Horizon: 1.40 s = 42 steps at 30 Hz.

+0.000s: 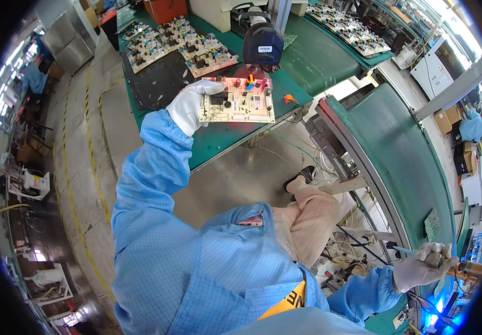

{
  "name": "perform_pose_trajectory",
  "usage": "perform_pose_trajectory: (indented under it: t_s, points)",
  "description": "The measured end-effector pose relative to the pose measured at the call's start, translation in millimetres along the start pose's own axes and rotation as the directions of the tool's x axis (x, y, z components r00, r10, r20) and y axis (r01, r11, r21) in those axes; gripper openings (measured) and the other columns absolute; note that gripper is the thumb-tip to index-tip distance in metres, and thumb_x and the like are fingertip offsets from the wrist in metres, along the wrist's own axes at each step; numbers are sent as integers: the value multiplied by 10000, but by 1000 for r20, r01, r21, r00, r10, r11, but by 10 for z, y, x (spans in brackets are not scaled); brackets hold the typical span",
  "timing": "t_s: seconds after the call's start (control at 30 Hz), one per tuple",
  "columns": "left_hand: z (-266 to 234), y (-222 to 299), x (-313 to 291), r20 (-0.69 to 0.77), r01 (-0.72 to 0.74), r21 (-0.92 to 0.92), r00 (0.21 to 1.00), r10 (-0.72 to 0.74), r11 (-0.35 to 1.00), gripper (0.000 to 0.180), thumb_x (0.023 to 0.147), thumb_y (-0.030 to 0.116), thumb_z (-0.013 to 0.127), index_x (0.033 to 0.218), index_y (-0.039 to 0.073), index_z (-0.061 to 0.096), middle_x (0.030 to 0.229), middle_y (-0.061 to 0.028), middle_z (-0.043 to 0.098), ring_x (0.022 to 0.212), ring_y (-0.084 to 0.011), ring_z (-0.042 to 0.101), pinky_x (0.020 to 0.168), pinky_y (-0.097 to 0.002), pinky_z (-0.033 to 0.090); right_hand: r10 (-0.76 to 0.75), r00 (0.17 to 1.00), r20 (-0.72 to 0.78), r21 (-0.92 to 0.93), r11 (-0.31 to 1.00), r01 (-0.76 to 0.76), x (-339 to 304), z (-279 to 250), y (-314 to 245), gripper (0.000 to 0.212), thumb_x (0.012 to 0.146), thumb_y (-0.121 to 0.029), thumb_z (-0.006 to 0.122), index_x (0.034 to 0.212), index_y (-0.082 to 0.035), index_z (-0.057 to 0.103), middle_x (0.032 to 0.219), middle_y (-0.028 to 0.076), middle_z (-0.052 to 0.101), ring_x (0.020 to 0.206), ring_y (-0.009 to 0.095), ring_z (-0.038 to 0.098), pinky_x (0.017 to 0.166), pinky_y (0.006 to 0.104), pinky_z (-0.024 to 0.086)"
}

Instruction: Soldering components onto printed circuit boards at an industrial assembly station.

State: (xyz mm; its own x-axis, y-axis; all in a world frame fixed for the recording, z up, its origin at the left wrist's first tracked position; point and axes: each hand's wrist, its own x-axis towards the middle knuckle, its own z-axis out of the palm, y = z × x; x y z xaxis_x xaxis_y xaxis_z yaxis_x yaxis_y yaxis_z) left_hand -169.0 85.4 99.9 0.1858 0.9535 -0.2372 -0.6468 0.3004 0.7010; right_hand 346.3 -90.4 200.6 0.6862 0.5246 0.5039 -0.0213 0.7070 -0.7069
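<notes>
My left hand (191, 105), in a white glove, grips a populated circuit board (246, 103) by its left edge. The board is pale, with black, blue and yellow parts on it, and red light falls across its upper side. It is held near the front edge of a green-topped bench, just below a dark, round-faced device (263, 44) on a stand. Far to the lower right, my gloved right hand (424, 267) has its fingers curled around something small. A thin light-blue stick (403, 250) juts out beside that hand; what the fingers hold is partly hidden.
Several more circuit boards (177, 42) lie on a black mat (154, 84) at the bench's left. A rack of boards (352, 30) stands at the back right. A green conveyor belt (397, 145) curves down the right, bearing a small green board (432, 224). Cables hang beneath.
</notes>
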Motion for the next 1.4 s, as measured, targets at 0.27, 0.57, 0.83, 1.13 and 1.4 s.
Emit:
perform_pose_trajectory:
  t_s: [0.27,0.57,0.83,1.13,1.4]
  points:
    - [-6,52,22,13,-65,-26,998,65,998,294,896,143,559,1098,-69,576,1013,-205,667,859,-305,693,753,-410,603,12,999,34,-57,998,-11,-76,13,-34,401,968,-413,502,925,-20,568,709,53,510,513,121,418,385,219,269]
    - [66,61,-15,-10,-112,3,994,112,994,337,901,150,563,1151,-77,560,1018,-202,669,883,-286,691,784,-370,595,10,998,-66,-61,998,-14,-115,138,-44,412,973,-411,492,934,-6,559,726,46,492,528,110,371,396,220,258]
    - [262,51,-286,66,-98,150,994,89,984,392,881,95,566,1225,-87,514,1114,-205,636,992,-276,657,883,-371,548,7,998,70,-41,999,-4,-64,-40,-7,439,986,-409,464,954,22,539,752,52,516,543,102,404,392,193,263]
    - [265,25,-247,51,-91,99,995,86,991,377,878,171,608,1133,-104,571,1033,-193,666,880,-265,690,793,-357,583,-8,999,34,-50,999,9,-82,-30,-4,439,989,-405,456,969,27,530,755,69,516,509,107,390,376,212,244]
    - [288,46,-197,13,-196,227,980,199,954,334,897,203,610,1084,-74,602,986,-154,680,847,-225,696,777,-316,584,-14,999,35,-42,999,16,-78,-33,-4,429,983,-403,470,950,17,553,743,55,507,500,105,391,372,211,234]
